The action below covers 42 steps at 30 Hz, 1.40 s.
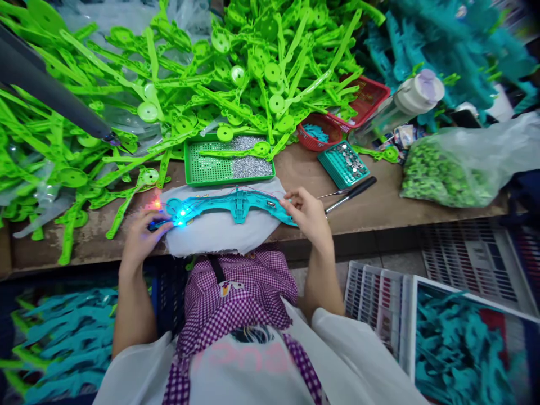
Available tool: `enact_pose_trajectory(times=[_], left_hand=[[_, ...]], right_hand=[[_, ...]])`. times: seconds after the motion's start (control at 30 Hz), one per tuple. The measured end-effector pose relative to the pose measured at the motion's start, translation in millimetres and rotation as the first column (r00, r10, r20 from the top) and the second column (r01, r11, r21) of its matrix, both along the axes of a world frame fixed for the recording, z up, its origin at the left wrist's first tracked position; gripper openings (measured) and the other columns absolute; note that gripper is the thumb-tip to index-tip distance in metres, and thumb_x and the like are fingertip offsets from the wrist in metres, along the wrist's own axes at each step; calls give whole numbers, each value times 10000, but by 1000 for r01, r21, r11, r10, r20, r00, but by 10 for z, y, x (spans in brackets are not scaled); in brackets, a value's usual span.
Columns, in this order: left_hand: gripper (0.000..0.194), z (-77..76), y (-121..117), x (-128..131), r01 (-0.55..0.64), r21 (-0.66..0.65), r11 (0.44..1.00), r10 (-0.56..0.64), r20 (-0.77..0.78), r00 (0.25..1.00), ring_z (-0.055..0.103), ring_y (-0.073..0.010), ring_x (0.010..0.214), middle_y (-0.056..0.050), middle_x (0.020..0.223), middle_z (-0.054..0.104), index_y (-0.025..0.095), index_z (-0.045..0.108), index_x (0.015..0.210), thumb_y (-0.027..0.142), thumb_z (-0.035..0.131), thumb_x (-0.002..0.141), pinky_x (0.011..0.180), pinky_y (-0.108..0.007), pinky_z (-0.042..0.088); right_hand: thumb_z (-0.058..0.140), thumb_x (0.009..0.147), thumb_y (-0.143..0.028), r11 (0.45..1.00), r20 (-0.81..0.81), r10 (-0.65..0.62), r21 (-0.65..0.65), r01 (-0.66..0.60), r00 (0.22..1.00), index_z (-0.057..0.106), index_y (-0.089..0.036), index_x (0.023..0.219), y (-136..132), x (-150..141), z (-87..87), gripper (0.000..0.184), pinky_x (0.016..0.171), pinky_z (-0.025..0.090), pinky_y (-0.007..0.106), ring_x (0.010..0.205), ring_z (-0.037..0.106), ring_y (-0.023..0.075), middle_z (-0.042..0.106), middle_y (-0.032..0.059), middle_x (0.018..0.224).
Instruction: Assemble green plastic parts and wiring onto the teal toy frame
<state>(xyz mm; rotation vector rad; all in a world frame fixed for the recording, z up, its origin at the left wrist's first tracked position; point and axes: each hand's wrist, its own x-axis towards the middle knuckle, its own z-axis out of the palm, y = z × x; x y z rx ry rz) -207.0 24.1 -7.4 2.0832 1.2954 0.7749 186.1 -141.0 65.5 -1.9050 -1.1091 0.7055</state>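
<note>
Teal plastic part, long and bow-shaped, lies lengthwise on a white cloth at the front edge of the desk. Left hand grips its left end, thumb in front, fingers behind; lights glow just beside the fingertips. Right hand half curled, thumb and fingertips at the right end; can't tell if pinched or only touching.

Handling, my guess: light, fairly stiff, a bit slick. Thin wires along its back edge look like the fragile bit, easy to snag. Best hold: outer ends or the thick middle block, off wires and lights. Cloth probably slides with it.

Around: green tray just behind the part, silver screws in its right half, one loose green piece across it, so little room to push back. Screwdriver near the right hand, in the way on that side. Teal basket with small metal pieces behind it, red basket next. Bag of green bits toward the desk's right end. Big heap of green parts fills the back and left, some close to the left hand. Dark tool juts in over the back left corner.
</note>
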Motion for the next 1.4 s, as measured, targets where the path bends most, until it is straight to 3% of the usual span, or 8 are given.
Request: enact_pose_trajectory(times=[0.07,0.17,0.33,0.47,0.6,0.9,1.1,1.4], left_hand=[[392,31,-112,85,-143,123,982,141,21,990,646,-240,969,-17,991,703,262,736,896,569,813,664,871,-400,551],[387,150,-524,444,-339,406,849,305,148,941,635,-256,1038,-68,1044,691,206,714,1007,449,833,731,969,-451,519],[228,264,-1196,1498,114,315,942,-210,288,934,707,-167,877,-39,985,749,228,707,1117,306,731,904,807,-316,593],[205,213,-1113,2045,130,95,987,-160,484,861,716,-162,865,-55,977,758,208,742,1044,373,677,943,755,-305,609],[152,240,-930,2116,157,10,988,-137,545,827,725,-172,867,-45,894,769,223,783,918,365,728,902,802,-327,605],[126,425,-852,2118,272,-173,947,-133,559,818,726,-176,788,-43,843,788,231,797,835,350,758,854,755,-322,601],[83,627,-665,2302,425,-338,840,-173,576,799,718,-149,737,-52,855,789,182,789,871,242,751,830,710,-277,592],[160,800,-454,2500,631,-430,646,-172,723,669,695,-141,661,-56,759,761,140,795,840,278,830,767,656,-272,574]], right_hand=[[699,819,-584,998,-210,-44,43,55,977,568,-242,884,226,-69,-5,371,489,370,272,472,464,115,571,-50,574],[732,740,-656,994,-409,-30,85,70,912,515,-244,742,474,-207,-111,466,423,310,256,413,381,78,524,-60,534],[731,696,-724,993,-465,-70,49,105,882,504,-235,637,426,-455,-293,543,417,325,251,417,379,73,508,-53,503],[681,803,-653,996,-549,72,90,-27,833,678,-215,789,210,-482,-282,438,576,497,282,602,568,121,660,8,700],[758,768,-572,984,-623,168,155,-90,764,750,-246,960,96,-379,-250,378,683,551,302,728,651,143,734,11,848],[805,672,-635,989,-668,115,146,-22,736,758,-220,869,111,-339,-277,462,633,577,303,629,675,140,740,5,715],[837,689,-559,972,-555,41,214,96,831,761,-236,867,95,-234,-128,377,620,599,310,617,697,153,760,6,730],[920,551,-566,985,-570,132,170,-41,811,681,-211,697,254,98,153,452,521,580,282,499,664,149,700,-13,572]])
